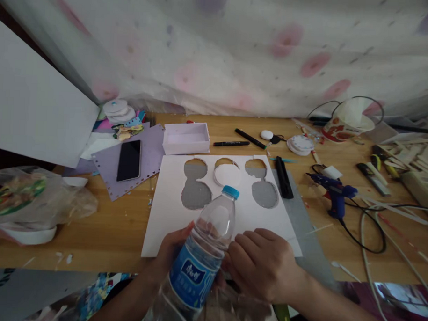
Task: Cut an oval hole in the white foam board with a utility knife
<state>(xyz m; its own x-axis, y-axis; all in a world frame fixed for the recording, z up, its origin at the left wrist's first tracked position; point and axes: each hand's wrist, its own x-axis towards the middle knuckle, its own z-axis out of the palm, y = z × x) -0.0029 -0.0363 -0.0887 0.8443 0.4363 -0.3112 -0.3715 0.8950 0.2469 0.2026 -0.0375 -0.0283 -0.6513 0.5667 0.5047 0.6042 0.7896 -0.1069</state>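
A clear plastic water bottle with a blue label and blue cap leans up in front of me, cap pointing away. My left hand is wrapped round its left side, partly hidden behind it. On the other side, my right hand is closed in a fist against or close beside the bottle; whatever its fingers grip is hidden. Beyond the cap lies a white foam board with several round holes cut through it. A loose white disc rests at its middle hole.
A purple sheet with a phone and a white open box are at left. Markers lie behind the board. To the right are a black tool, a blue glue gun with cables, a paper tub and wooden sticks.
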